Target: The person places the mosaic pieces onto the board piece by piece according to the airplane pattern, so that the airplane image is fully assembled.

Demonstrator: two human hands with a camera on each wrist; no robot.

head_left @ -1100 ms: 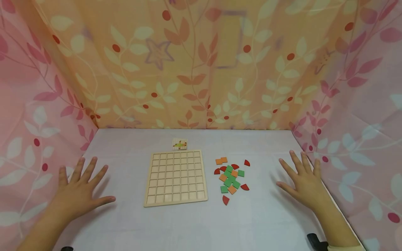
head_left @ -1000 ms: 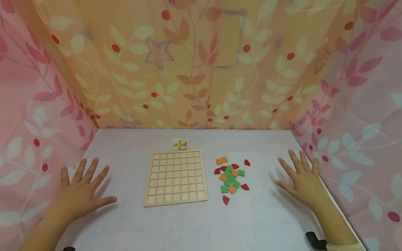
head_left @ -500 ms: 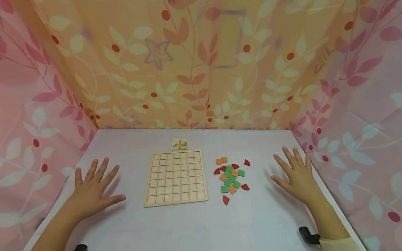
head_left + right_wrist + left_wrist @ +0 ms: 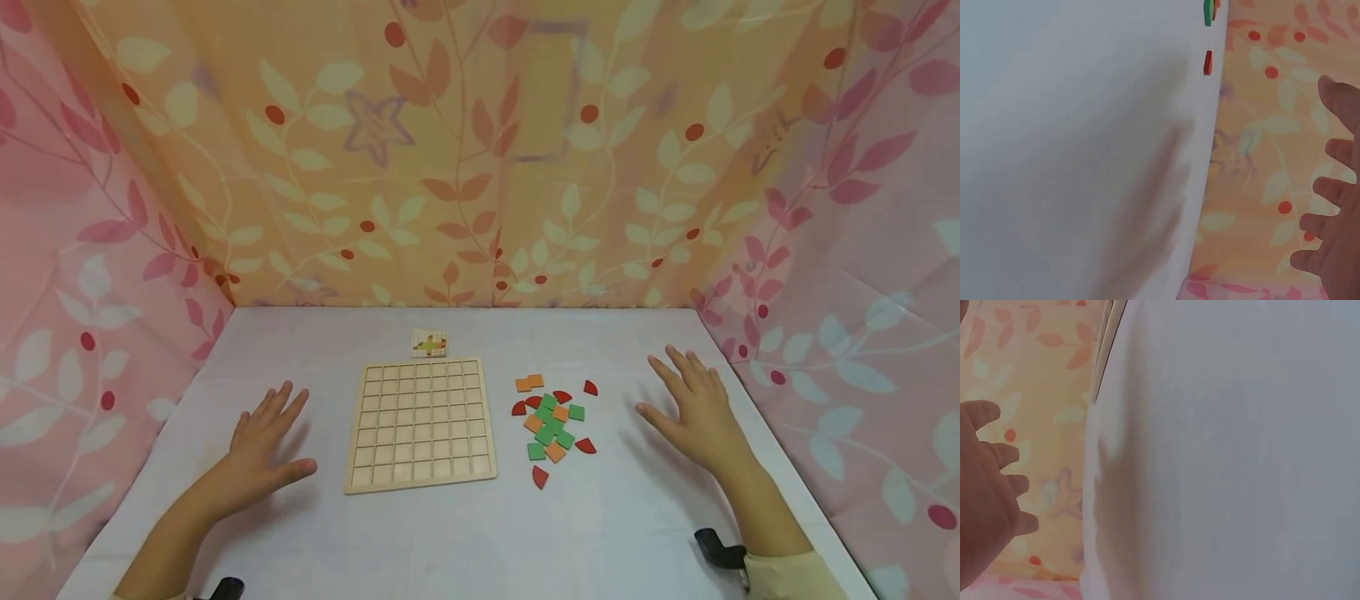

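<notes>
My left hand hovers over the table left of a wooden grid board, fingers spread and nothing held. On the other side, my right hand is held above the table, fingers apart, to the right of a loose pile of flat pieces. That pile has green squares, orange squares and red quarter-round pieces. The board's square cells hold no pieces. Behind it lies a small picture card with a coloured pattern on a grid. The right wrist view shows a red piece near the table's far edge.
A white cloth covers the table. Patterned curtains stand round it: an orange one at the back, pink ones at the left and right. Black wrist-worn parts show below the hands.
Both hands have moved inward over the table, the left toward the board and the right toward the pieces. The left hand has turned somewhat sideways. Board, card and pieces have stayed put.
</notes>
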